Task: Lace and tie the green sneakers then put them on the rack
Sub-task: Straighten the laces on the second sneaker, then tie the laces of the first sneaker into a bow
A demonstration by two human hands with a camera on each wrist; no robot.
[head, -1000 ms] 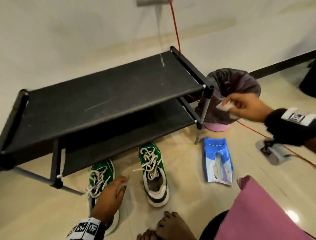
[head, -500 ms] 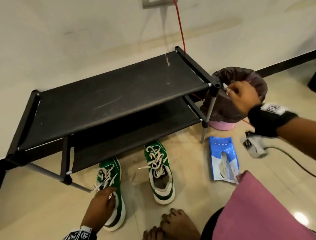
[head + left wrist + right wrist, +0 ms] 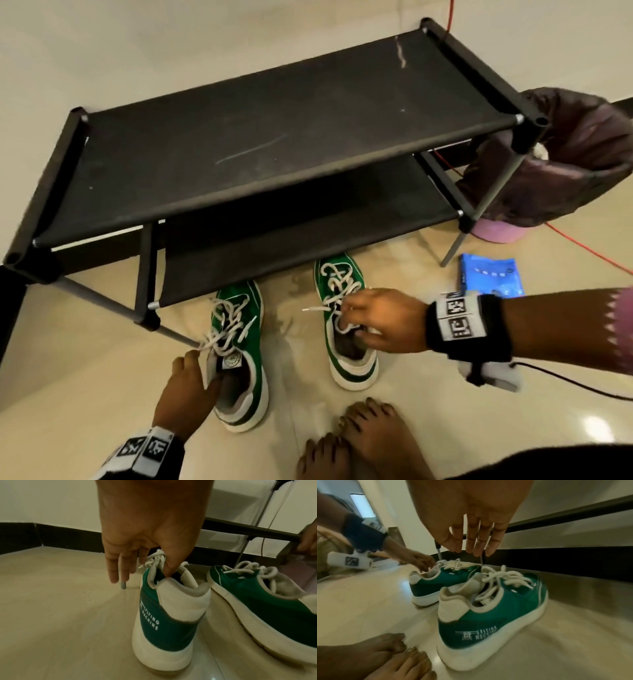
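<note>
**Both sneakers laced, neither yet on the rack**

The two green sneakers are seen on the floor just in front of the black rack (image 3: 274, 113), toes pointing under its lower shelf. The left sneaker (image 3: 239, 356) and the right sneaker (image 3: 346, 329) are both threaded with white laces (image 3: 226, 325); the laces look loosely bunched, and whether proper bows have been tied cannot be told. Lacing is judged largely done, while placing on the rack is left: both shelves are bare of shoes.

The left hand (image 3: 150, 524) is hooked into the left sneaker's opening, thumb inside the collar and the other fingers hanging relaxed outside it, so a light pinch on the collar is judged. The right hand (image 3: 383, 322) is held over the right sneaker's tongue with fingers straight and released; nothing is grasped.

To the right of the rack, a bin lined with a dark bag (image 3: 575, 161) is seen, with a small white scrap (image 3: 540, 150) at its rim; its deeper contents are hidden. A blue packet (image 3: 491, 277) lies on the floor near the rack's right front leg.
</note>
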